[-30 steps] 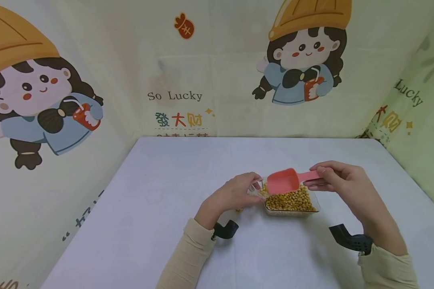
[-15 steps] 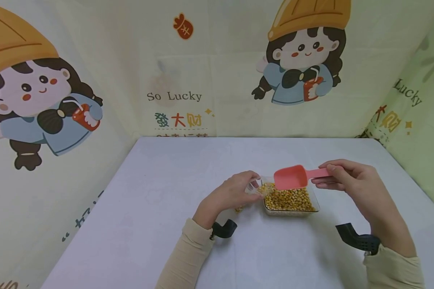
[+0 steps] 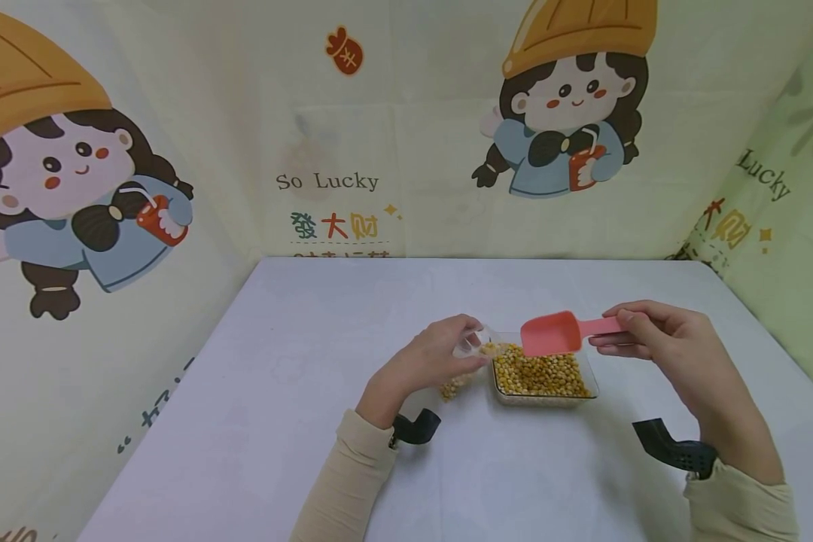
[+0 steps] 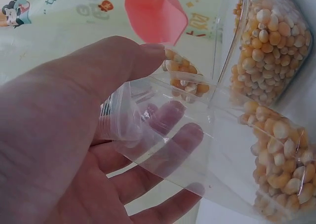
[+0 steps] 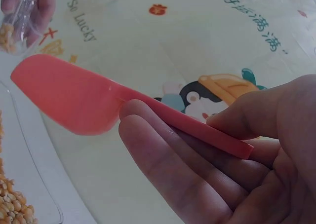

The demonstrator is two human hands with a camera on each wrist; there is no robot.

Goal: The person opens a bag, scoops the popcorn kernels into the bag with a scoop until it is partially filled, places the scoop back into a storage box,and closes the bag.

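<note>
My left hand (image 3: 440,357) grips the mouth of a clear plastic bag (image 4: 227,155), thumb on one side and fingers on the other. Corn kernels (image 4: 281,169) fill the bag's bottom, which hangs just left of a clear rectangular container (image 3: 542,400). In the head view that container is full of yellow corn kernels (image 3: 542,374). My right hand (image 3: 664,346) pinches the handle of a pink scoop (image 3: 552,333) between thumb and fingers. The scoop is held level above the container's back part, and no kernels show in its bowl.
All of this is on or over a white-covered table (image 3: 312,361). A printed cloth backdrop (image 3: 433,150) stands behind and at both sides. Black camera mounts (image 3: 677,452) sit on both wrists.
My right hand has drawn the scoop to the right, away from the bag's mouth. My left hand has shifted slightly left with the bag, so more of its kernel-filled bottom shows.
</note>
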